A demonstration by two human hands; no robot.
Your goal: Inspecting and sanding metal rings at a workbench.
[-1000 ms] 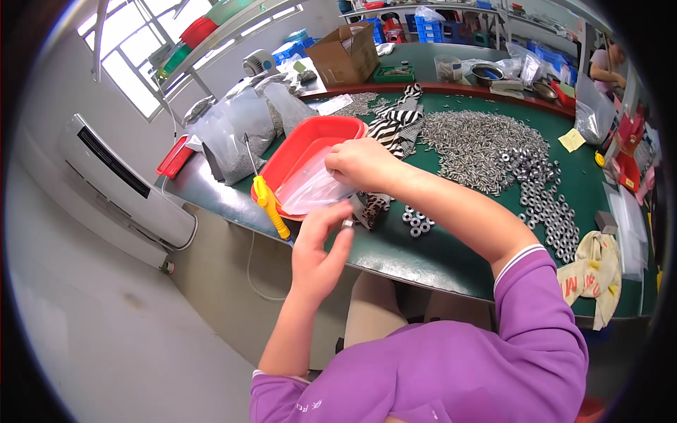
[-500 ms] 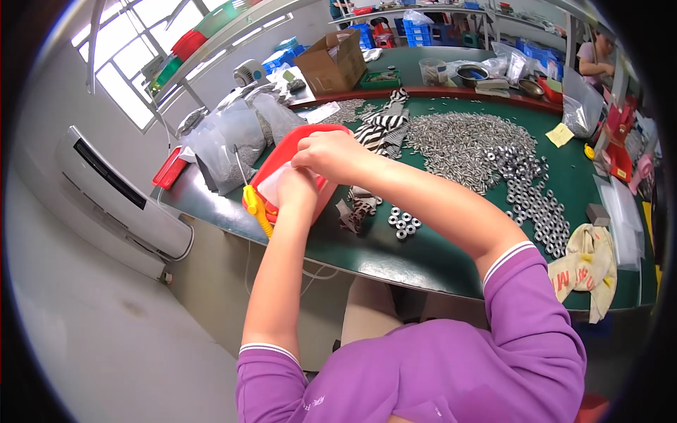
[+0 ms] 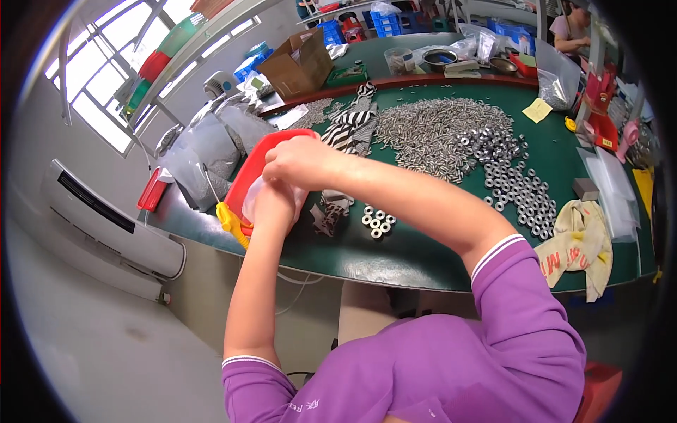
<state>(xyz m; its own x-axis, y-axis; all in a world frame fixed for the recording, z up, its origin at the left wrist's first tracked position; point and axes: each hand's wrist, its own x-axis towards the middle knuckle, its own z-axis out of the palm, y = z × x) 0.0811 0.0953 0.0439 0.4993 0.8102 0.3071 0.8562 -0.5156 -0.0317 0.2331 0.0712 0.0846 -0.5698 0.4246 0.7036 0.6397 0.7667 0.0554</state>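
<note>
Both my hands meet over a red plastic bin (image 3: 248,171) on the left part of the green table. A whitish, see-through plastic bag (image 3: 249,202) lies in the bin, bunched against my left hand (image 3: 273,199), which is closed on it. My right hand (image 3: 292,161) sits on top, fingers curled in a pinch against the left fingertips; what they grip is hidden. At the bin's near left edge rests a tool with a yellow handle (image 3: 230,220) and thin metal shaft. Just right of the bin lie a patterned cloth (image 3: 330,215) and several metal rings (image 3: 377,221).
Small metal pins (image 3: 441,134) form a wide pile mid-table, with more rings (image 3: 522,194) to its right. A striped cloth (image 3: 348,127) lies beyond my right hand. Filled clear bags (image 3: 206,151) stand at left, a cardboard box (image 3: 296,65) behind. A person (image 3: 570,32) sits far right.
The whole view has shifted, so the table and bin appear a little further left and higher. My hands stay together over the bin, with only a slight change in pose.
</note>
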